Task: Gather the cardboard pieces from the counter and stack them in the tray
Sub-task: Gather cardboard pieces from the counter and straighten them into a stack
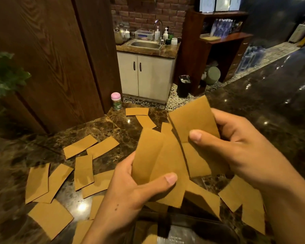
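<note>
Head view: left hand (130, 189) and right hand (236, 147) each pinch cardboard pieces (158, 166) above the counter (113, 127).

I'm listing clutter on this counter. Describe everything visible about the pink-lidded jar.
The jar is small and cylindrical, with a rounded pink lid and a green-looking body; its label is too small to read. It stands upright and closed at the far edge of the dark marble counter, close by the wooden panel; whether they touch is unclear. The nearest cardboard piece lies apart, to its right.
</note>
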